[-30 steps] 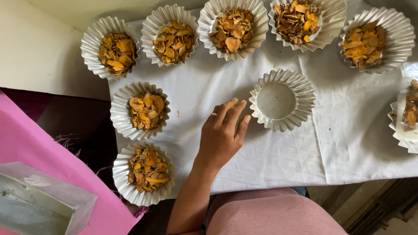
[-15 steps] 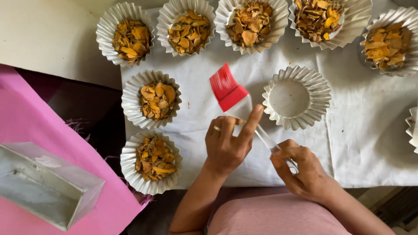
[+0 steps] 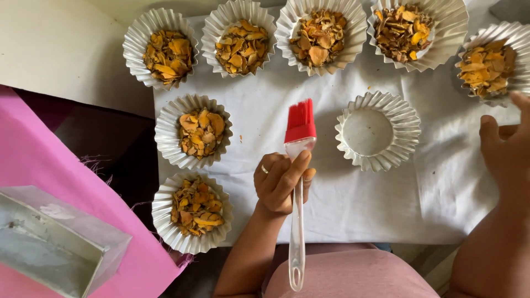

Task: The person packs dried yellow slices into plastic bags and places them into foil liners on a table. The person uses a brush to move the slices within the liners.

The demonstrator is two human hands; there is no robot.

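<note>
At the far left we see a rectangular metal tin (image 3: 52,243) lying on a pink cloth (image 3: 33,165), set off to the side, well apart from the white cloth (image 3: 353,204) where everything else sits. On that white cloth stand fluted foil cups (image 3: 193,131) filled with dried orange-yellow slices, two at its left edge and a row along the top, apparently spaced so each can be reached without disturbing its neighbour. Our left hand (image 3: 280,182) grips the silicone brush (image 3: 298,182) near its head, thumb and fingers pinched around the clear handle just below the red bristles; held so high up, the bristles point away from us and the long handle trails back toward our lap. The bristles hover over the cloth, just left of the one empty foil cup (image 3: 377,130), not touching it. At the right edge our right hand (image 3: 505,152) is raised with fingers loosely spread, holding nothing, near the rightmost filled cup (image 3: 488,63).
</note>
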